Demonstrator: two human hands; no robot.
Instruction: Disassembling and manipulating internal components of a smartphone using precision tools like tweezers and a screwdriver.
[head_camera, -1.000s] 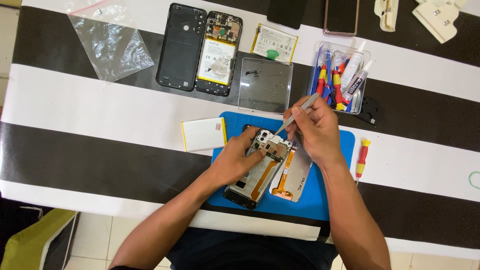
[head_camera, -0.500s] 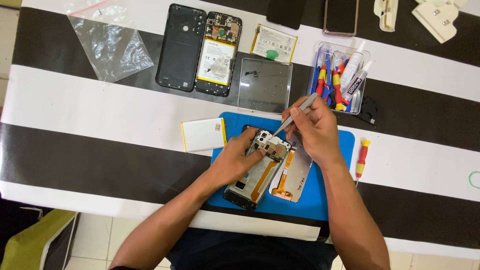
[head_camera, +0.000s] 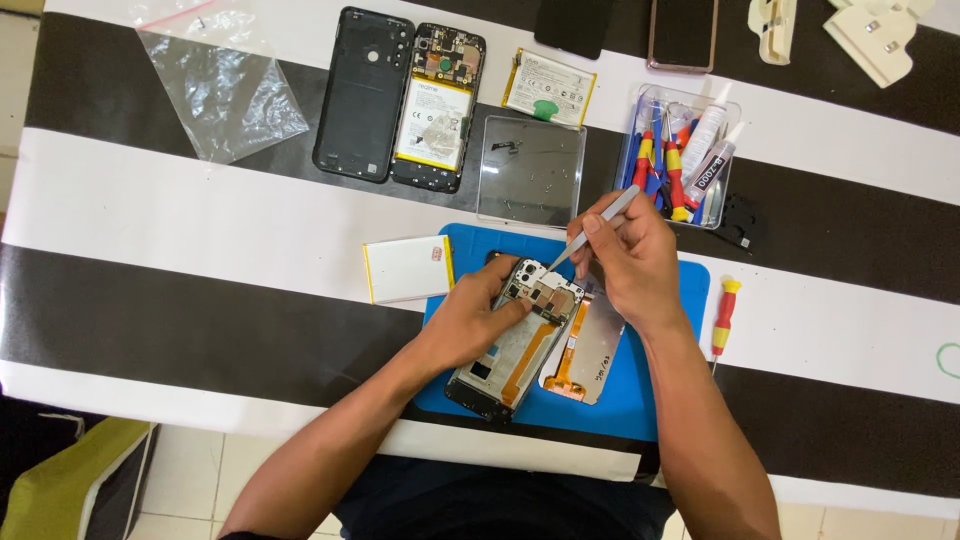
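An opened phone (head_camera: 510, 350) with orange flex cables lies tilted on a blue work mat (head_camera: 660, 380). My left hand (head_camera: 475, 320) rests on the phone's upper left part and holds it down. My right hand (head_camera: 630, 255) grips metal tweezers (head_camera: 590, 230), whose tip points down at the top of the phone's board. A grey plate with an orange flex cable (head_camera: 590, 350) lies beside the phone, partly under my right wrist.
A white battery (head_camera: 405, 268) lies left of the mat. Farther back are a black back cover (head_camera: 360, 95), a second opened phone (head_camera: 438, 105), another battery (head_camera: 548, 85), a clear square tray (head_camera: 530, 170), a tool box (head_camera: 680, 150), a plastic bag (head_camera: 225, 90). A red-yellow screwdriver (head_camera: 724, 318) lies right of the mat.
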